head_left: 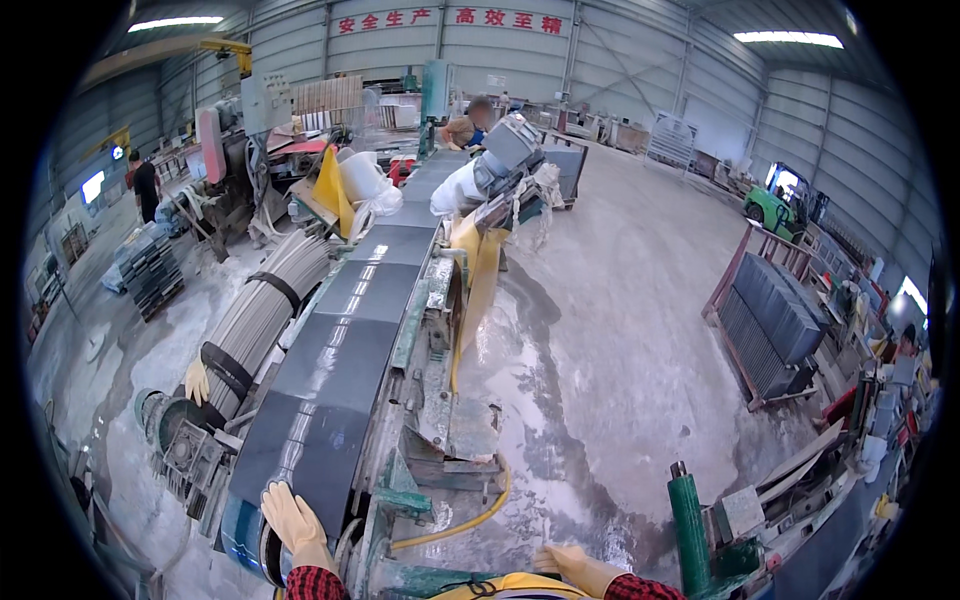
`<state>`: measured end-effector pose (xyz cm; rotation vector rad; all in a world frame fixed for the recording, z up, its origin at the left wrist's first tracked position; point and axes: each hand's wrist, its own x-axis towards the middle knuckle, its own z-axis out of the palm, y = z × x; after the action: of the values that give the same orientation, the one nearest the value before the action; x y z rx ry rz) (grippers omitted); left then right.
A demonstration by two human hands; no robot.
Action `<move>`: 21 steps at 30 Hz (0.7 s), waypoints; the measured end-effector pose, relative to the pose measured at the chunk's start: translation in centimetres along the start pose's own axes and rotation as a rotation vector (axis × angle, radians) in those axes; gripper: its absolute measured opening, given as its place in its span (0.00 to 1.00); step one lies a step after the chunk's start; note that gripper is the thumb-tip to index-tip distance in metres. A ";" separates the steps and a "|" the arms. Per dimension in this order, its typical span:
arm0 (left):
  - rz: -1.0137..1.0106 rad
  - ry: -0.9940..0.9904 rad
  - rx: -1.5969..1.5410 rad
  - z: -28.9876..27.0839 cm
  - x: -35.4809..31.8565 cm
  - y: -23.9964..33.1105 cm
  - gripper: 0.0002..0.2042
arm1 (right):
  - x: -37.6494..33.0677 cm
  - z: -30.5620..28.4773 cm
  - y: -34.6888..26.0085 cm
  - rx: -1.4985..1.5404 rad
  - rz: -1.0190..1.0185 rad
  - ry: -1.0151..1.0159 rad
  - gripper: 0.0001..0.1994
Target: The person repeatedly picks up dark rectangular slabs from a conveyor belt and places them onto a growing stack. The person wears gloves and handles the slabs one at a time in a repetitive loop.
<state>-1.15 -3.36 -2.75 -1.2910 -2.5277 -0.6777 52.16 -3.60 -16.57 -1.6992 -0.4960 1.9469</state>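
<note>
A single head-worn fisheye camera supplies the only view. It looks forward and downward from standing height along a conveyor line [340, 330] that runs from 6 o'clock toward 12 o'clock. The near end of the line lies close below the lens. The left hand [293, 520] enters at 7 o'clock and the right hand [572, 566] at 5 o'clock, both close to the camera. The far wall [520, 50] sits at 12 o'clock, well away. Straight edges bend toward the rim. No second view shares the scene.

open wet floor [620, 330] right, machinery [240, 190] left
</note>
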 end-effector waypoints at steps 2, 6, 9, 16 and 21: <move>0.085 -0.015 -0.014 0.6 0.1 -0.8 0.22 | 0.7 -0.3 0.5 0.007 -0.043 -0.019 0.15; 0.237 -0.109 -0.027 0.2 0.8 -1.6 0.22 | 0.9 -0.3 0.8 -0.131 -0.026 -0.038 0.18; 0.255 -0.101 -0.053 0.3 0.5 -2.0 0.23 | 1.4 -1.4 1.2 -0.174 -0.022 -0.071 0.19; 0.256 -0.050 -0.082 0.4 0.2 -3.2 0.23 | 1.6 -1.2 1.1 -0.198 -0.002 -0.039 0.20; 0.319 -0.019 -0.112 1.4 0.4 -2.3 0.22 | 1.4 -2.1 1.4 -0.159 -0.007 0.007 0.19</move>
<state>-3.18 -3.53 -4.53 -1.6963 -2.2483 -0.7430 53.90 -4.03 -18.81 -1.7976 -0.6685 1.9410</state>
